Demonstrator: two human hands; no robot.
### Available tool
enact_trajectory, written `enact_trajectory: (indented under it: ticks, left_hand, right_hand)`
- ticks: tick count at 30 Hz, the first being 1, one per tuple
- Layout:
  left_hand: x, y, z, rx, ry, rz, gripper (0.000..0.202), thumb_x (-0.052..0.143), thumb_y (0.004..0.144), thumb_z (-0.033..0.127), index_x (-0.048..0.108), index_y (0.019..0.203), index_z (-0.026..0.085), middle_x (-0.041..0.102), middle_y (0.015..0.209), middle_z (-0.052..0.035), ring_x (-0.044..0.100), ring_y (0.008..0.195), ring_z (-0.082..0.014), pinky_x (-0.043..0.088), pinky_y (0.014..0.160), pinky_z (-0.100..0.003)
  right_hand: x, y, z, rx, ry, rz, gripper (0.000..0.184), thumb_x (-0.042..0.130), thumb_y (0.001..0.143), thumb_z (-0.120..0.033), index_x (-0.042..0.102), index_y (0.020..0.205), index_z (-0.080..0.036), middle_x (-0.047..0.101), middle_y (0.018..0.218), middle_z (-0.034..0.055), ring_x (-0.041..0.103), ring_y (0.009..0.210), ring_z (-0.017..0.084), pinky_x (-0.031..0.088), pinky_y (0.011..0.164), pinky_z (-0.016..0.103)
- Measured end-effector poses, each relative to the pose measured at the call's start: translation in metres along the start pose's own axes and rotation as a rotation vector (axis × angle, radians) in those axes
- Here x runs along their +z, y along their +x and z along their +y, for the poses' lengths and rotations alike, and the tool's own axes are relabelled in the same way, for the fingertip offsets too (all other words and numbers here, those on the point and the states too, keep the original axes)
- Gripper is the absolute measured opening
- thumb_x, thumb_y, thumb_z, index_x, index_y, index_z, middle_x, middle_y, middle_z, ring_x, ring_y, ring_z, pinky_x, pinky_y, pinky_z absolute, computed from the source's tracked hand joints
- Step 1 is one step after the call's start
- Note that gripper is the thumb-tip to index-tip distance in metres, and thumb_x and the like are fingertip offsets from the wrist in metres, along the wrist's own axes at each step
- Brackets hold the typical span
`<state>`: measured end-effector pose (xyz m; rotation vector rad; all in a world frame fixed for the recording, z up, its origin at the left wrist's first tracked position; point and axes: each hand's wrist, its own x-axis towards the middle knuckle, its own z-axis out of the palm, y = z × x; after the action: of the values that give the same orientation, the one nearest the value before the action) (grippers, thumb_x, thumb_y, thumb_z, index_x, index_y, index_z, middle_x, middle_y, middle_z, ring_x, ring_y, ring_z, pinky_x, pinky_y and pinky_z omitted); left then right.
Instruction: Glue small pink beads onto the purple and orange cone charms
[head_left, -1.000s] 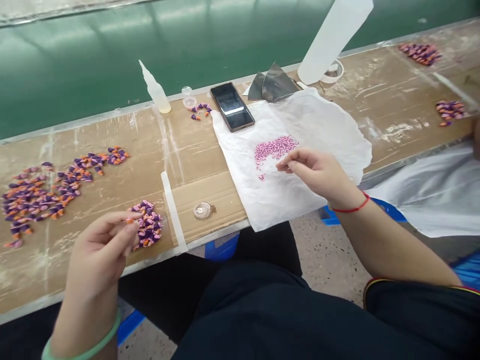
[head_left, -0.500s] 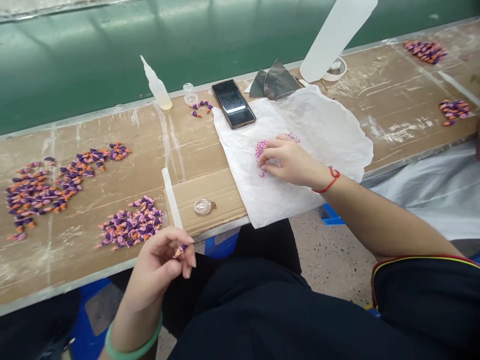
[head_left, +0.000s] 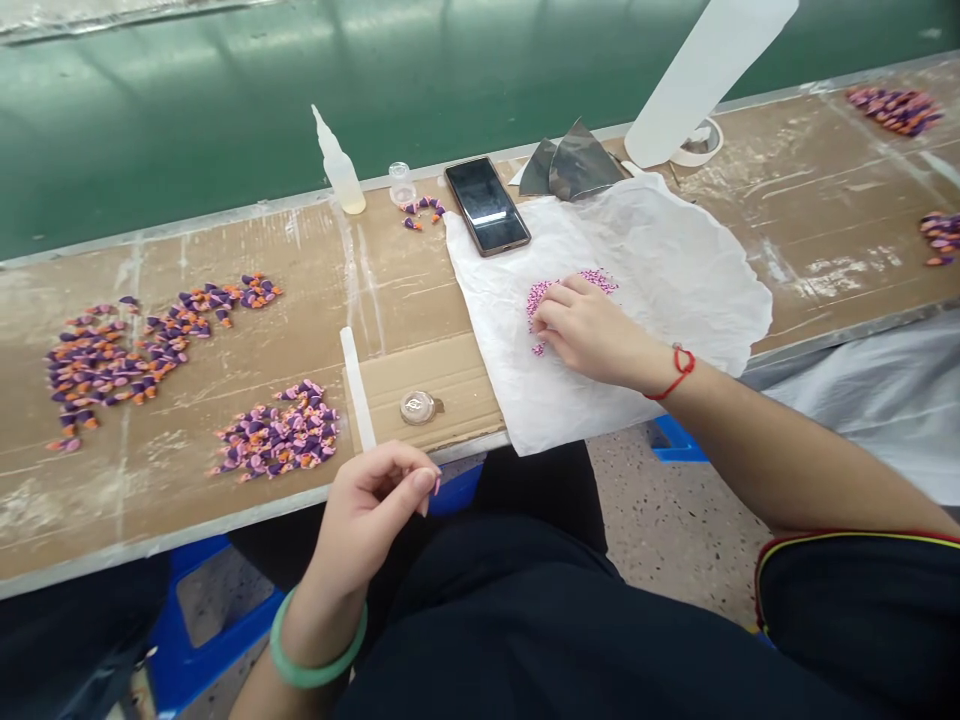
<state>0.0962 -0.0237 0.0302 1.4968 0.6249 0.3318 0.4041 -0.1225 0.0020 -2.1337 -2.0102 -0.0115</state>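
My right hand (head_left: 592, 335) rests on a patch of tiny pink beads (head_left: 574, 290), which lie on a crumpled white tissue sheet (head_left: 675, 250). Its fingertips press into the beads, and whether they grip any is hidden. My left hand (head_left: 367, 515) hangs over the cardboard-covered bench edge (head_left: 420, 370), its fingers curled together. Nothing shows between them. The nearest thing to it is a heap of small purple and orange pieces (head_left: 277, 435). A longer scatter of the same pieces (head_left: 112, 365) lies further left.
A phone (head_left: 487, 205), a squeeze bottle (head_left: 339, 170), a small jar (head_left: 401, 185) and a few purple pieces (head_left: 424, 210) stand along the back. Foil sheets (head_left: 574, 170), a white plastic bottle (head_left: 705, 80) and a round clear lid (head_left: 416, 407) are nearby. A green surface lies behind.
My left hand has moved right, off the heap toward the bench edge, and the small piece it held is no longer visible. My right hand has come down onto the pink beads.
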Motion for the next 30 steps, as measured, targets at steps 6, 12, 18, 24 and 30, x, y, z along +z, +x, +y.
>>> enact_trajectory:
  ticks: [6, 12, 18, 24, 30]
  left_hand:
    - [0.033, 0.029, 0.02, 0.09, 0.131, -0.018, 0.019, 0.064, 0.087, 0.029, 0.065, 0.071, 0.018, 0.06, 0.058, -0.0007, 0.052, 0.051, -0.0123, 0.041, 0.049, -0.024]
    - [0.047, 0.045, 0.021, 0.126, 0.133, -0.03, 0.015, 0.06, 0.086, 0.027, 0.065, 0.075, 0.018, 0.059, 0.059, 0.0, 0.052, 0.052, -0.0121, 0.042, 0.049, -0.024]
    - [0.047, 0.041, 0.019, 0.136, 0.126, -0.028, 0.016, 0.057, 0.085, 0.026, 0.065, 0.073, 0.017, 0.056, 0.056, 0.0012, 0.047, 0.05, -0.0109, 0.037, 0.047, -0.023]
    - [0.046, 0.038, 0.017, 0.141, 0.14, 0.046, 0.014, 0.058, 0.08, 0.027, 0.062, 0.069, 0.018, 0.054, 0.056, 0.0015, 0.046, 0.05, -0.0108, 0.037, 0.047, -0.024]
    - [0.044, 0.033, 0.017, 0.163, 0.038, 0.073, 0.013, 0.061, 0.08, 0.027, 0.061, 0.07, 0.018, 0.056, 0.058, 0.0011, 0.048, 0.051, -0.0103, 0.038, 0.048, -0.023]
  right_hand:
    - [-0.033, -0.009, -0.048, -0.135, 0.293, 0.082, 0.013, 0.048, 0.091, -0.012, 0.051, 0.082, -0.021, 0.058, 0.084, 0.0072, 0.048, 0.084, 0.023, 0.039, 0.081, 0.04]
    - [-0.052, -0.01, -0.085, -0.256, 0.333, 0.079, 0.016, 0.047, 0.089, -0.005, 0.052, 0.082, -0.019, 0.056, 0.084, 0.0089, 0.045, 0.083, 0.023, 0.041, 0.074, 0.037]
    - [-0.052, -0.009, -0.095, -0.296, 0.193, 0.037, 0.019, 0.047, 0.085, -0.003, 0.053, 0.076, -0.018, 0.056, 0.083, 0.0112, 0.045, 0.081, 0.024, 0.041, 0.07, 0.037]
    - [-0.053, -0.007, -0.104, -0.254, 0.283, 0.111, 0.016, 0.047, 0.089, -0.007, 0.054, 0.079, -0.017, 0.058, 0.081, 0.0096, 0.047, 0.079, 0.023, 0.043, 0.07, 0.037]
    - [-0.052, -0.009, -0.109, -0.256, 0.236, 0.145, 0.019, 0.046, 0.092, -0.01, 0.056, 0.077, -0.017, 0.057, 0.075, 0.0082, 0.047, 0.073, 0.021, 0.042, 0.066, 0.035]
